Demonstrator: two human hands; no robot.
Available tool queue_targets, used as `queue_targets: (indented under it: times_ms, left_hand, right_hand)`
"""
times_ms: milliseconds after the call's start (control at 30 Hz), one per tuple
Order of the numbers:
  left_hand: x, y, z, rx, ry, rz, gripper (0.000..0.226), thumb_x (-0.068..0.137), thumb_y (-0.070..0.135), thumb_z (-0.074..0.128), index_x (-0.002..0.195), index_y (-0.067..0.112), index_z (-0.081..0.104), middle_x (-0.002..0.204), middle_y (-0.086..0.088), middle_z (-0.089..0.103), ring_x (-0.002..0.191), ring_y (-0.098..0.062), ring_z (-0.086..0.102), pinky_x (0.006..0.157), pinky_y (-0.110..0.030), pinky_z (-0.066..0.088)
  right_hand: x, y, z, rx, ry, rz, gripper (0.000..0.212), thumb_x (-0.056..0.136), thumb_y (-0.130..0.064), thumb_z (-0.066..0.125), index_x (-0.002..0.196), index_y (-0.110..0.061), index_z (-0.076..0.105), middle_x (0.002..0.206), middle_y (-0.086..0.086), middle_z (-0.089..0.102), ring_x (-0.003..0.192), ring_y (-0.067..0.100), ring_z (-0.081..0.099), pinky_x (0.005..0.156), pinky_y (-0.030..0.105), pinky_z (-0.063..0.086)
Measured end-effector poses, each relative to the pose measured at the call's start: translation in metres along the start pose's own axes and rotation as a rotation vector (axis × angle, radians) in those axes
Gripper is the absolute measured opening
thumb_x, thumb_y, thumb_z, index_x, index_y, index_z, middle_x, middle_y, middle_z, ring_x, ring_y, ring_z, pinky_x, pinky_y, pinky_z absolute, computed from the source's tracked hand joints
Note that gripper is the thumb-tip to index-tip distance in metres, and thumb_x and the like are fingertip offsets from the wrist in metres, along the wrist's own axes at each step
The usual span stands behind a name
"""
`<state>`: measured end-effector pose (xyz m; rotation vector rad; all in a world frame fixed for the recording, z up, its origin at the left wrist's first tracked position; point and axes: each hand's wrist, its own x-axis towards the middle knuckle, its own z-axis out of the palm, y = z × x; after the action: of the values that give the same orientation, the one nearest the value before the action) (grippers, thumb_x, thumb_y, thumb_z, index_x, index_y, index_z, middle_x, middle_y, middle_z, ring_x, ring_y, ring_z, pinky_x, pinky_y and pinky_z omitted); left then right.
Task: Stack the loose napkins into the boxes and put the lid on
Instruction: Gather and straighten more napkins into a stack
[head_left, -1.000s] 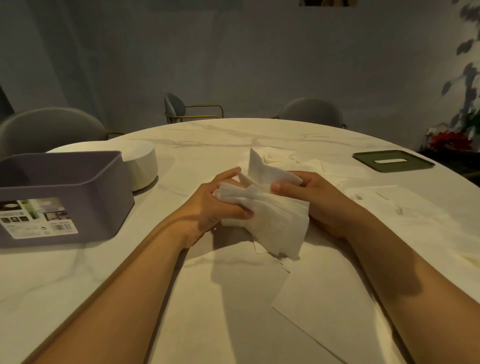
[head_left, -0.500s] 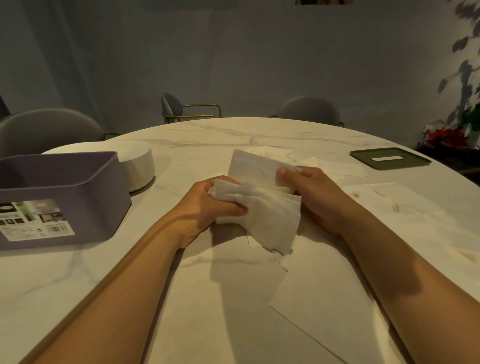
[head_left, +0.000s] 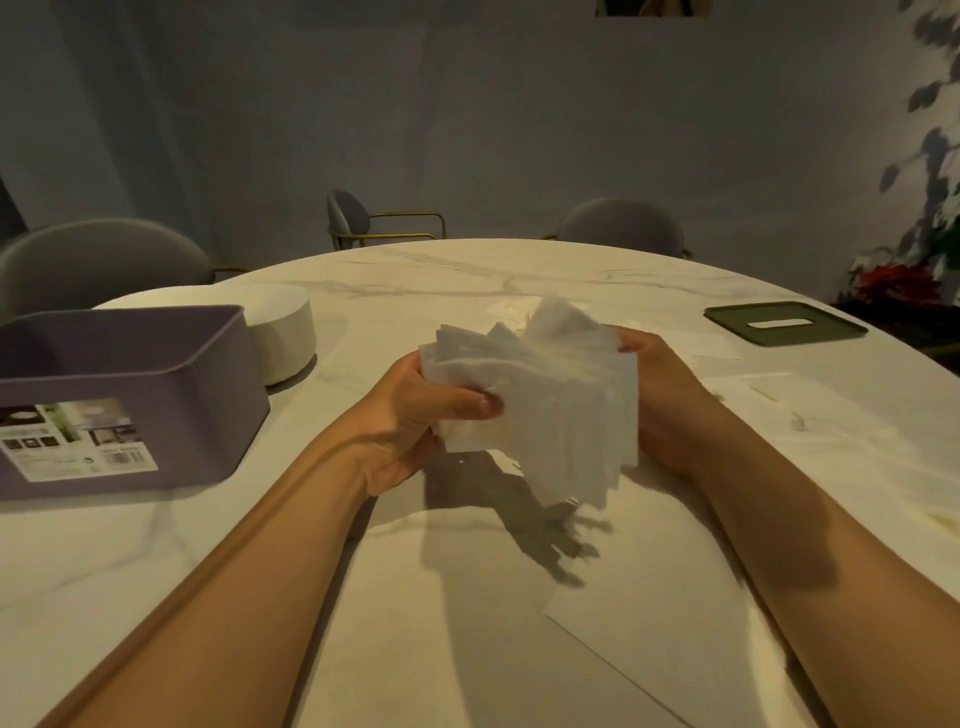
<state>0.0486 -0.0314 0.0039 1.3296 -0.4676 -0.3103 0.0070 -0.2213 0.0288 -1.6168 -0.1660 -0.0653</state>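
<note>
A loose bundle of white napkins (head_left: 550, 400) is held up above the white marble table (head_left: 156, 551), fanned out and blurred. My left hand (head_left: 415, 410) grips its left edge, thumb across the front. My right hand (head_left: 665, 405) holds the right side from behind, its fingers mostly hidden by the paper. A purple box (head_left: 171, 384) with a printed label stands open at the left. The dark green lid (head_left: 784, 323) with a slot lies flat at the far right. More loose napkins (head_left: 810, 415) lie flat on the table to the right.
A round white container (head_left: 283, 332) sits behind the purple box. A flat white sheet (head_left: 649, 639) lies near the front under my right forearm. Grey chairs (head_left: 623, 228) ring the far side, and a plant with red flowers (head_left: 898, 283) stands at the right.
Both hands have raised the napkin bundle off the table and spread it wider. My right hand has moved from the top of the bundle to its right side.
</note>
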Motion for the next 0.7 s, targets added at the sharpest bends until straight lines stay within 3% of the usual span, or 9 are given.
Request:
queue_targets:
  times_ms: [67,133,233,333,567,700]
  left_hand:
    - [0.000,-0.002,0.000,0.041,0.022,-0.015,0.048,0.049,-0.003,0.072,0.093,0.014,0.063,0.078,-0.002,0.071,0.078,-0.018,0.069,0.073,-0.036,0.059]
    - [0.000,-0.005,-0.001,0.080,0.053,-0.037,0.059,0.041,0.003,0.080,0.096,0.015,0.064,0.084,-0.003,0.072,0.084,-0.019,0.068,0.075,-0.035,0.059]
    - [-0.001,-0.006,-0.001,0.087,0.057,-0.049,0.057,0.047,-0.003,0.079,0.098,0.016,0.063,0.085,-0.001,0.072,0.085,-0.018,0.067,0.071,-0.030,0.058]
    - [-0.001,-0.006,0.001,0.072,0.053,-0.041,0.056,0.050,-0.012,0.078,0.095,0.017,0.062,0.078,0.003,0.073,0.077,-0.014,0.068,0.065,-0.026,0.057]
    - [0.002,-0.010,-0.002,0.062,0.030,-0.042,0.052,0.051,-0.003,0.072,0.098,0.018,0.063,0.084,0.000,0.073,0.078,-0.013,0.070,0.071,-0.030,0.059]
    - [0.003,-0.011,-0.004,0.114,0.015,-0.021,0.051,0.049,-0.003,0.073,0.096,0.017,0.063,0.080,0.002,0.073,0.076,-0.010,0.070,0.066,-0.025,0.057]
  right_hand:
    - [0.000,-0.001,0.002,-0.069,-0.099,0.017,0.012,0.089,-0.009,0.058,0.079,-0.010,0.064,0.065,-0.002,0.069,0.054,0.004,0.062,0.052,0.011,0.049]
    - [0.002,0.000,0.001,-0.114,-0.159,0.059,0.019,0.090,-0.009,0.057,0.079,-0.022,0.065,0.060,-0.013,0.068,0.055,0.000,0.063,0.052,0.010,0.050]
    - [0.004,0.001,0.000,-0.136,-0.253,0.096,0.019,0.091,-0.016,0.060,0.080,-0.026,0.072,0.075,-0.003,0.072,0.065,0.010,0.067,0.060,0.019,0.056]
    - [0.006,0.002,-0.001,-0.141,-0.239,0.091,0.017,0.091,-0.016,0.060,0.081,-0.024,0.073,0.076,-0.001,0.072,0.066,0.013,0.067,0.061,0.021,0.056]
    - [0.009,0.003,-0.004,-0.126,-0.208,0.136,0.020,0.092,-0.020,0.058,0.079,-0.020,0.073,0.075,0.002,0.071,0.066,0.016,0.066,0.056,0.021,0.053]
    - [0.007,0.001,-0.004,-0.199,-0.183,0.127,0.022,0.093,-0.023,0.054,0.080,-0.016,0.071,0.079,0.003,0.070,0.071,0.015,0.065,0.065,0.025,0.050]
